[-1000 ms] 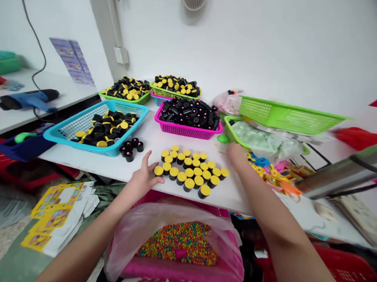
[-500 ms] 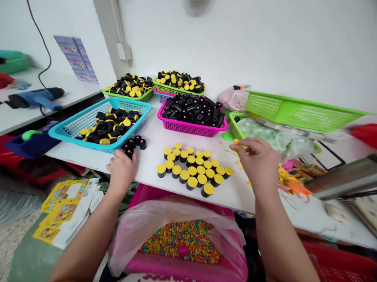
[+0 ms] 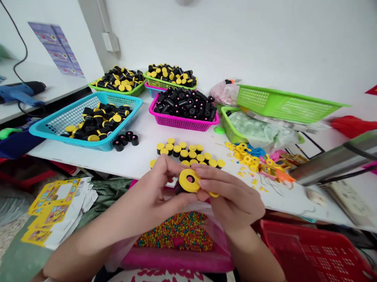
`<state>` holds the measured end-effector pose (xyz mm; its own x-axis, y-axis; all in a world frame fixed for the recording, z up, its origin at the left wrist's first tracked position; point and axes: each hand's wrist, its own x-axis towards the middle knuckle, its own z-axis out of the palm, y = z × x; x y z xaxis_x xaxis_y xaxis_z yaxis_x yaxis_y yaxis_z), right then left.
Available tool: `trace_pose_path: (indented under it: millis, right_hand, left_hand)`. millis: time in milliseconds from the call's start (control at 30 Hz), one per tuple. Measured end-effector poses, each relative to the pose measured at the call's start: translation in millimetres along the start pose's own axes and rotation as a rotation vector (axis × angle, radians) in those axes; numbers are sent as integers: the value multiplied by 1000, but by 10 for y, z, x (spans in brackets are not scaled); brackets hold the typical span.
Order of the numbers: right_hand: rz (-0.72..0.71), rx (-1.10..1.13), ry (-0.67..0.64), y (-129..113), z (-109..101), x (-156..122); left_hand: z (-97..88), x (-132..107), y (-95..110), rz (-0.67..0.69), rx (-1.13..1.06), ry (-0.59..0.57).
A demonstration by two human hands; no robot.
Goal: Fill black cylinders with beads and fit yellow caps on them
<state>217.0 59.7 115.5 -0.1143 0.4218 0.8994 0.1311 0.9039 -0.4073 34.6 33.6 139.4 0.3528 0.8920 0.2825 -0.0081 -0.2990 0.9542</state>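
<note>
My left hand (image 3: 156, 194) is closed around a small black cylinder (image 3: 179, 188), held tilted in front of my chest. A yellow ring (image 3: 185, 184) sits at the cylinder's end, and a pink centre shows through its hole. The fingers of my right hand (image 3: 232, 198) press against the ring's right edge. Under those fingers shows part of another small yellow piece (image 3: 214, 195), mostly hidden. Just beyond my hands, several yellow-topped black cylinders (image 3: 183, 153) stand upright on the white table (image 3: 137, 157), partly covered by my fingers.
A blue basket (image 3: 39, 129) of yellow-topped cylinders stands left, beside several loose black ones (image 3: 134, 140). A magenta basket (image 3: 183, 123) of black cylinders is behind. Yellow rings (image 3: 247, 159) lie right. Below my hands is a bagged tub of colourful beads (image 3: 177, 231).
My left hand has come from the loose black cylinders to the middle, bringing one. My right hand has moved in from the right with yellow pieces. The two hands now meet.
</note>
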Motion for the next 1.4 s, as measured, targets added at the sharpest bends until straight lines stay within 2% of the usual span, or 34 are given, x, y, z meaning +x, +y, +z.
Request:
trace_pose_path:
  millis: [100, 233, 300, 400, 500, 567, 733, 833, 933, 1000, 1067, 1167, 1233, 1333, 1400]
  right_hand:
    - [-33, -22, 11, 39, -26, -114]
    - [-101, -78, -16, 87, -79, -173]
    - [-154, -116, -77, 100, -78, -178]
    - [-211, -129, -150, 120, -41, -181]
    - [-191, -133, -208, 144, 6, -191]
    - [-169, -183, -256, 156, 36, -207]
    - [-128, -201, -197, 150, 136, -293]
    - [-98, -203, -173, 122, 179, -320]
    - [-33, -136, -220, 98, 138, -283]
    - [79, -8, -295, 96, 77, -244]
    - [225, 187, -311, 105, 31, -219]
    - [456, 505, -176, 124, 36, -219]
    - [614, 679, -131, 139, 69, -230]
    - [883, 879, -306, 170, 103, -254]
    - [1019, 964, -408, 195, 111, -275]
  left_hand:
    - [80, 37, -68, 52, -211, -110]
    - [104, 26, -274, 126, -261, -91]
    - [126, -15, -357, 62, -356, -70]
    - [170, -67, -424, -141, -644, -85]
    - [213, -65, -447, -250, -909, -82]
    - [240, -35, -447, -291, -1013, -24]
    - [301, 64, -401, -423, -1166, 88]
    - [324, 99, -376, -478, -1196, 101]
    - [314, 78, -396, -462, -1194, 69]
    - [287, 28, -436, -375, -1143, 51]
    - [247, -35, -484, -277, -995, -19]
    - [164, -101, -534, -83, -562, -156]
    - [89, -103, -535, 141, -183, -188]
    - [-36, -61, -488, 417, 387, -199]
    - [-108, -40, -439, 492, 650, -190]
